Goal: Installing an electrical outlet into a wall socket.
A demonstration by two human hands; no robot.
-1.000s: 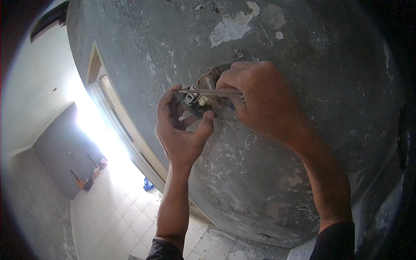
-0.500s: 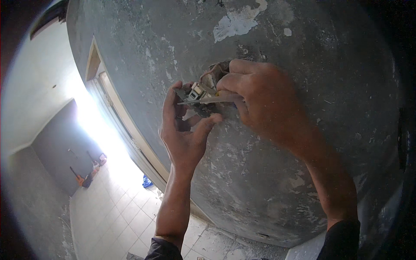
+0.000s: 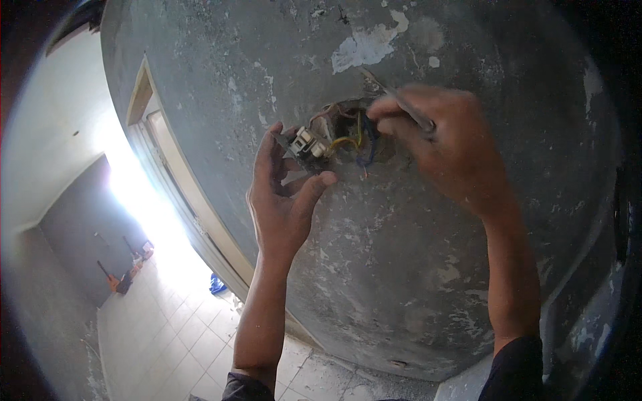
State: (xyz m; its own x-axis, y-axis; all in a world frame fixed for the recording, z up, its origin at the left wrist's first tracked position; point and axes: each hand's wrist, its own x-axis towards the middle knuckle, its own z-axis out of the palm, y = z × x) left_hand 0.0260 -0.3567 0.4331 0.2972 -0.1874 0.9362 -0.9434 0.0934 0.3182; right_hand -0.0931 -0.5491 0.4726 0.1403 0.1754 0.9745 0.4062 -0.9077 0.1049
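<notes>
My left hand [image 3: 284, 194] holds a wall switch or socket insert [image 3: 309, 144] between its thumb and fingers, just left of a recess in the wall. The insert has pale terminal blocks on a dark frame. A yellow wire [image 3: 344, 140] runs from it into the wall recess [image 3: 346, 122], and a reddish-brown wire [image 3: 321, 114] arches above. From the recess's right side hangs a blue wire [image 3: 364, 161] with a bare copper end. My right hand [image 3: 455, 140], slightly blurred, grips a slim screwdriver-like tool [image 3: 399, 100] pointing up and left. Its fingertips are by the recess's right edge, close to the blue wire.
The grey wall [image 3: 401, 267] has worn, flaking paint patches. To the left stands a door frame [image 3: 194, 207] beside a bright opening. A tiled floor [image 3: 160, 341] lies below, with a blue bag-like item [image 3: 217, 284] by the frame and several tools [image 3: 120, 281] by the far wall.
My right hand has moved right, away from the insert, and the tool has turned from pointing left to pointing up-left. The recess and wires are now exposed. My left hand keeps its hold.
</notes>
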